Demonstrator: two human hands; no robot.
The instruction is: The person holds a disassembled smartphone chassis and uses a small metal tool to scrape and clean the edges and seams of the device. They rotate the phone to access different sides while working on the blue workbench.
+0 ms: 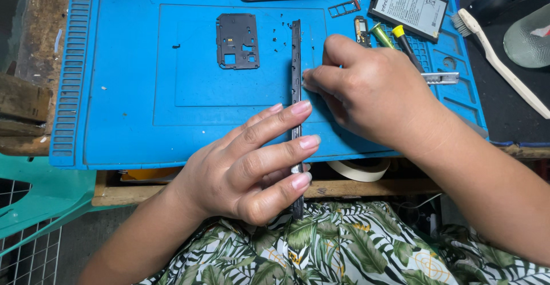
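Here the left hand point(252, 164) holds a thin black phone frame point(296, 67) that stands on its edge on the blue mat point(126, 119). Its fingers point(286, 113) wrap around the near end of the frame. The frame runs from 6 o'clock up to 12 o'clock, in the middle of the view. The right hand point(372, 90) is at 2 o'clock of the left hand. Its fingertips point(309, 79) are pinched together and touch the side of the frame; I cannot tell if they hold something small. At 11 o'clock of the hands a flat black cover plate point(237, 41) lies on the mat. At 1 o'clock lie a battery point(408, 3) and two screwdrivers point(395, 38). A white brush point(504, 67) lies at 3 o'clock. The mat rests on a wooden counter point(34, 44).
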